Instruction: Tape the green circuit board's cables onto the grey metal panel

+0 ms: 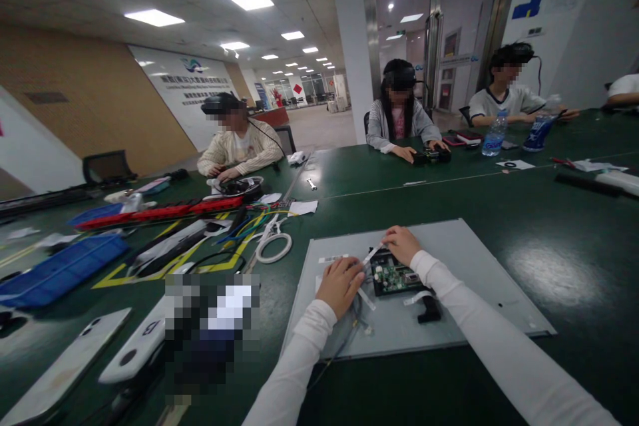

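Well to the left of the grey panel [479, 273], a blue tray [64, 269] lies on the green table [559, 233], with a white phone [70, 363] nearer the wearer, and a white cable coil [273, 248] sits just beside the panel's far left corner. The left forearm, in a white sleeve [304, 353], rises from the bottom edge of the view and slants up and rightward over the panel's near left part. The left hand [342, 285] is turned back-up above the panel's left half, its knuckles raised and its fingers bent and drawn narrowly together, pointing right. Their tips reach the lower end of a white strip [372, 253]; whether they grip it, I cannot tell, as the hand covers its own thumb. The circuit board [397, 274], in a dark frame, lies near the middle of the panel, between the two hands, and the strip slants up and rightward by its far left corner. The right hand [401, 244] is over the far side of the panel, at the board's far edge, wrist bent so that the curled fingers point left; the fingertips are close together on the strip's upper end, holding it. The right forearm comes in from the lower right, crosses the panel's right half on a long diagonal and passes beside a black connector [429, 308] on the panel.
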